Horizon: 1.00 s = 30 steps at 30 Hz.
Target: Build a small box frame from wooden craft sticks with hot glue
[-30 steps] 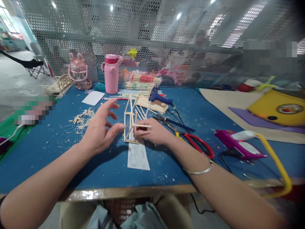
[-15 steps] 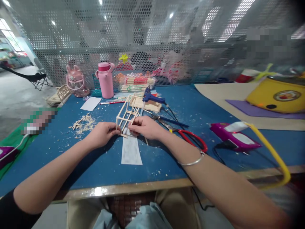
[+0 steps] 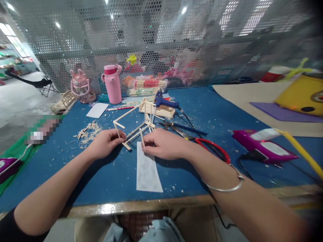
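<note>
My left hand (image 3: 107, 144) is closed on the near corner post of an open frame of thin wooden sticks (image 3: 126, 114), which tilts over the blue table. Between the thumb and fingers of my right hand (image 3: 164, 143) is a short wooden stick (image 3: 142, 137), held upright and apart from the frame. Under it lies a white paper strip (image 3: 148, 173) with grey smudges. Behind the frame, a blue glue gun (image 3: 165, 102) rests by a small wooden tray-like piece (image 3: 164, 111). Red-handled pliers (image 3: 214, 148) lie beside my right forearm.
Wood scraps (image 3: 88, 131) are heaped at the left, near a white card (image 3: 97, 110). A pink bottle (image 3: 112, 85) and a clear pink jug (image 3: 82, 89) stand by the perforated metal screen. A purple device (image 3: 263, 146) with a yellow tube sits at the right.
My right hand has drawn back from the frame, toward the right and nearer me, with the short stick in it. The frame has turned and tipped in my left hand. The view has shifted slightly.
</note>
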{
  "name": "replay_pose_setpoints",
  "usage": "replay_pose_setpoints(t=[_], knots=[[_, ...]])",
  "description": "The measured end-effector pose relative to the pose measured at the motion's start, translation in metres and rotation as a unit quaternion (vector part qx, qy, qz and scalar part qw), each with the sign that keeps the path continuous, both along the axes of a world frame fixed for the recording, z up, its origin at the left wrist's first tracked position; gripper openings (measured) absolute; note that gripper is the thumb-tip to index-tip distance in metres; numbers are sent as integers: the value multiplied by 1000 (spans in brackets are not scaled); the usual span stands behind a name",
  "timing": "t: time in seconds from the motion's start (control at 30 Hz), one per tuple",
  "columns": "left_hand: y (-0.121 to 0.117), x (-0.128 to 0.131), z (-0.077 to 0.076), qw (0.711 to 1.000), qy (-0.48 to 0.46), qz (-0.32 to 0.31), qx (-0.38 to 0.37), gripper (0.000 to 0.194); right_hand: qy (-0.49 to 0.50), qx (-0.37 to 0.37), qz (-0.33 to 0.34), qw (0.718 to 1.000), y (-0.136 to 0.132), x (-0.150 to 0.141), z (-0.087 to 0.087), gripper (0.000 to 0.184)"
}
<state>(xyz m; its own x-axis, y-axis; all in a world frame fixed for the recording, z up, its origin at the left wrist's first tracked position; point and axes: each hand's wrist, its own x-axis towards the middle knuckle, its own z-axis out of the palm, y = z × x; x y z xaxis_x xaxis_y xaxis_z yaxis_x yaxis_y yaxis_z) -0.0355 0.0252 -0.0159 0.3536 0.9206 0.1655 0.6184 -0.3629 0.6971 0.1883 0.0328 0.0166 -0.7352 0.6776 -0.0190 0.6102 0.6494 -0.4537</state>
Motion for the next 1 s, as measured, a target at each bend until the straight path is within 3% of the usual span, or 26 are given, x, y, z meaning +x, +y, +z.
replay_pose_setpoints(t=[0.3,0.5,0.8,1.0], knots=[[1,8,-2,999,23,29,-12,12,73,1,-38,997,7,-7,-14,16],[3,-6,-3,996,-42,-48,-54,20,180,7,-17,983,13,-24,-22,19],[5,-12,1,1000,17,-14,-3,15,76,70,50,993,30,-48,-25,22],[6,-12,-1,997,-75,-16,6,23,49,137,51,988,29,-51,-34,21]])
